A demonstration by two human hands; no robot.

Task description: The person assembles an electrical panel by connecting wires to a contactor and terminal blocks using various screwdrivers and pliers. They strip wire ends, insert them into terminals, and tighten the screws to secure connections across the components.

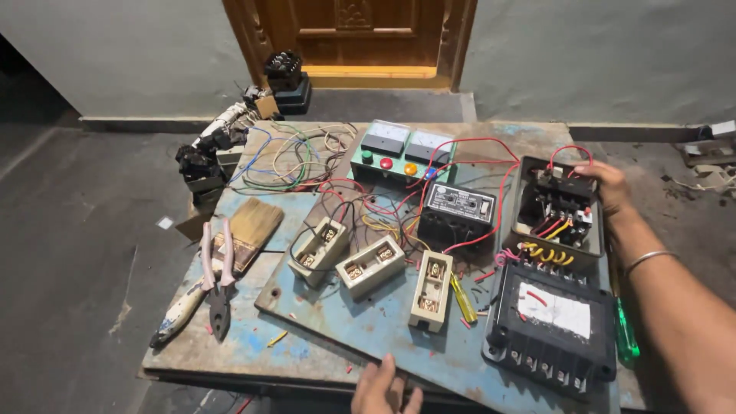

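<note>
— What's cut off?
— My left hand [386, 389], fingers loose, resting on the blue board's [360, 322] near edge.
— And the right hand [609, 184]?
— Fingers curled over the open starter box's [558, 208] far corner, right side of the board.

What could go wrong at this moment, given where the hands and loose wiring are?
The right hand grips the open starter box near bare terminals; if anything is live, fingers could touch contacts. Loose red wires trail from it and might snag if it shifts. The blue metal panel overhangs under the left hand and could tip, sliding the ceramic fuse holders.
</note>
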